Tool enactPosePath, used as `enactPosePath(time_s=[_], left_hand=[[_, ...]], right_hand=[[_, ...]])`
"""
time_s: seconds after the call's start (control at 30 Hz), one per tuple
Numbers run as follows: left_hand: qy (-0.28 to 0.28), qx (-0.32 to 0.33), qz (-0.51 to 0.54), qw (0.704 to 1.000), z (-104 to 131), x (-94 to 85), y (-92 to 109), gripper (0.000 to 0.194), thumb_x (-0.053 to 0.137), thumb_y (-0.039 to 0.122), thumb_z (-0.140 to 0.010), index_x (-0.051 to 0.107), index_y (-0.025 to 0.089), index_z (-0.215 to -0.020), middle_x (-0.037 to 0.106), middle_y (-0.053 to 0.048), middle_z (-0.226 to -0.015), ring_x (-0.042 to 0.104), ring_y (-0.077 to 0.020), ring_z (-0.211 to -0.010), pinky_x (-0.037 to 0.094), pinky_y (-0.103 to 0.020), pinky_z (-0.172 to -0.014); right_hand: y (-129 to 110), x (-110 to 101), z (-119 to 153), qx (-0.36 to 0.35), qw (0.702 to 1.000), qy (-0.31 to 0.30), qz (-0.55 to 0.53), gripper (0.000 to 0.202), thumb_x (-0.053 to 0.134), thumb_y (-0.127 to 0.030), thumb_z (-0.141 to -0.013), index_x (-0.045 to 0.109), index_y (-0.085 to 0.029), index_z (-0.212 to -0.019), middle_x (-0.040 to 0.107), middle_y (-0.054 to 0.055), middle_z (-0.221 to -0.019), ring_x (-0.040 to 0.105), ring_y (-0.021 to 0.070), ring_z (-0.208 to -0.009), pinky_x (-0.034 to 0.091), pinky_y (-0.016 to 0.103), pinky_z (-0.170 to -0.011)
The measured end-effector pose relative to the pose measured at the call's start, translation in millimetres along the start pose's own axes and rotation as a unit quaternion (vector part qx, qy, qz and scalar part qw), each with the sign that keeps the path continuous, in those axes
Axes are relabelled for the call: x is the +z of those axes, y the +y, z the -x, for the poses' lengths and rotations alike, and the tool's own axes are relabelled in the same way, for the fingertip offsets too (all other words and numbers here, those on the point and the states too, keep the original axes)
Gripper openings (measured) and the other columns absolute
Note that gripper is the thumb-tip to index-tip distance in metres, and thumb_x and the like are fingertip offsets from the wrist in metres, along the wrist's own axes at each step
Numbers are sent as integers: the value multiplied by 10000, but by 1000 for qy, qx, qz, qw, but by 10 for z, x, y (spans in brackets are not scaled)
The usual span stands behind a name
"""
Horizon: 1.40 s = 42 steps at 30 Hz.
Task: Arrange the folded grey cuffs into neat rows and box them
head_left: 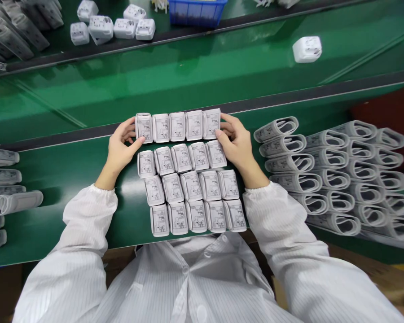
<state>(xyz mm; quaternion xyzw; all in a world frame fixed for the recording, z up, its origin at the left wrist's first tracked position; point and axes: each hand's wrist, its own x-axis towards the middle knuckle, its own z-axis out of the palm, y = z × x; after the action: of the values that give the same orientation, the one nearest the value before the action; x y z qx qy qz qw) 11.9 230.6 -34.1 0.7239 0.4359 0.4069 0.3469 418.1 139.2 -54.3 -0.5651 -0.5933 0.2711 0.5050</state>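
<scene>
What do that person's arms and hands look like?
Long, puffy white sleeves with thin grey stripes gather into snug wrist cuffs. The left grip and right grip are bare: no gloves or rings show.

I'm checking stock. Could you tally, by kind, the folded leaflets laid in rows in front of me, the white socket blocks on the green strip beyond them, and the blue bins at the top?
Folded leaflets: 20
White socket block: 1
Blue bin: 1
Total: 22
</scene>
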Motion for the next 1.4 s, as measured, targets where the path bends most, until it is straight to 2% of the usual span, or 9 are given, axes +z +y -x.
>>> enactPosePath(time_s=[0.3,0.43,0.63,0.87,1.07,1.27,1.4], left_hand=[[8,-7,14,1000,-11,12,26,851,906,765,-889,661,305,-1561,837,-142,-1397,867,-317,-1164,697,-376,-817],[8,-10,17,1000,-18,9,24,866,924,767,-869,669,299,-1553,837,-145,-1399,870,-310,-1136,699,-379,-819],[11,-6,20,1000,-18,9,65,860,919,765,-876,672,283,-1543,848,-138,-1374,872,-291,-1111,692,-356,-807],[23,-22,4,999,-12,26,117,848,915,755,-877,680,280,-1538,852,-143,-1369,871,-295,-1116,695,-362,-815],[24,-18,8,1000,-9,26,113,811,913,710,-898,673,277,-1541,846,-146,-1378,862,-304,-1164,707,-379,-849],[25,-25,9,999,-4,20,127,803,928,675,-888,681,270,-1536,850,-147,-1383,866,-299,-1131,707,-377,-836],[27,-24,9,999,-6,27,140,777,938,626,-883,690,262,-1523,853,-148,-1376,869,-290,-1096,697,-371,-812]], right_hand=[[-2,-3,-2,1,1000,-6,8,797,669,-868,-1008,674,-338,-1604,839,123,-1408,828,356,-1175,728,557,-931],[-9,8,1,10,1000,-5,6,819,663,-884,-1001,668,-337,-1610,854,117,-1370,831,351,-1176,728,566,-957],[-21,15,-8,11,1000,-4,6,803,661,-867,-1005,679,-324,-1596,829,121,-1435,826,348,-1195,728,561,-978],[-29,27,-19,24,1000,-7,5,841,655,-904,-979,667,-332,-1595,852,127,-1383,838,341,-1103,724,562,-919],[-73,5,-20,18,999,-21,15,781,646,-842,-1018,638,-340,-1617,857,108,-1386,819,302,-966,691,513,-816],[-90,-3,-18,22,999,-24,12,732,663,-789,-1034,639,-341,-1613,860,107,-1374,821,309,-990,694,524,-860],[-79,2,-20,28,999,-28,16,735,633,-809,-1045,618,-341,-1612,864,104,-1346,818,299,-968,704,524,-865]])
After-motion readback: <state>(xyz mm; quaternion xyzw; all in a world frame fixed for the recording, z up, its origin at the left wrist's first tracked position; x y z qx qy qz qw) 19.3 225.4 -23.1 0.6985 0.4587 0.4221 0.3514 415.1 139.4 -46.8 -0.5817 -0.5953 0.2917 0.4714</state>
